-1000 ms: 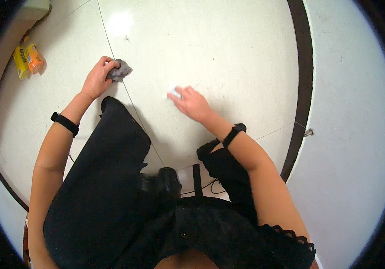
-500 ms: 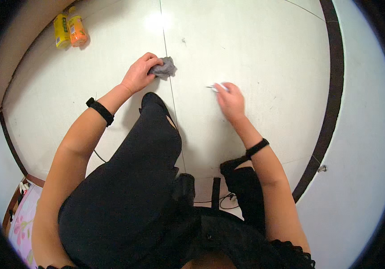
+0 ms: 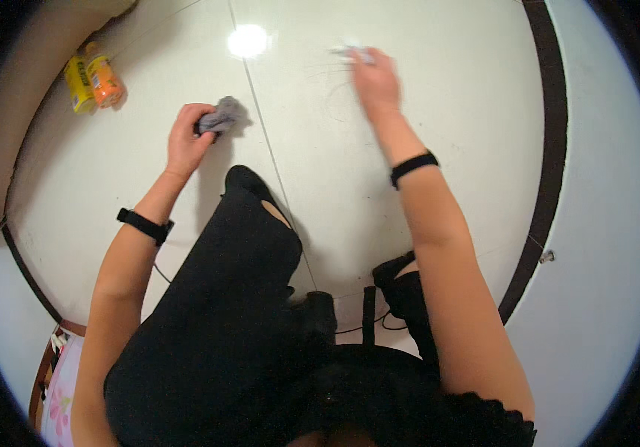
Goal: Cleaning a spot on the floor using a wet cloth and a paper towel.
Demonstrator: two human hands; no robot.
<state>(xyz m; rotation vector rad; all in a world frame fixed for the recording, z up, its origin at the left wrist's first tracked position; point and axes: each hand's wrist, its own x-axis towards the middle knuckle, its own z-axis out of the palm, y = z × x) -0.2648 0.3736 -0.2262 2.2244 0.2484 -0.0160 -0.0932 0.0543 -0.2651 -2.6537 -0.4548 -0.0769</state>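
My left hand (image 3: 188,138) grips a crumpled grey cloth (image 3: 219,118) between thumb and fingers, and the cloth seems lifted a little off the pale tiled floor (image 3: 320,164). Farther ahead and to the right, my right hand (image 3: 376,78) is closed on a small white thing (image 3: 356,55) at the floor. Motion blurs that thing, so its kind does not show. Thin dark lines, like hairs or scuffs, mark the tiles just left of and below my right hand.
A yellow bottle (image 3: 79,84) and an orange bottle (image 3: 103,77) lie side by side at the far left. My bent black-clad leg (image 3: 216,261) rises between my arms. A dark border strip (image 3: 547,141) edges the floor at right, beside a white door with a metal doorstop (image 3: 547,256).
My right hand has slid forward over the floor with the white thing. My left hand has drawn back to the left, carrying the grey cloth. The view has shifted slightly.
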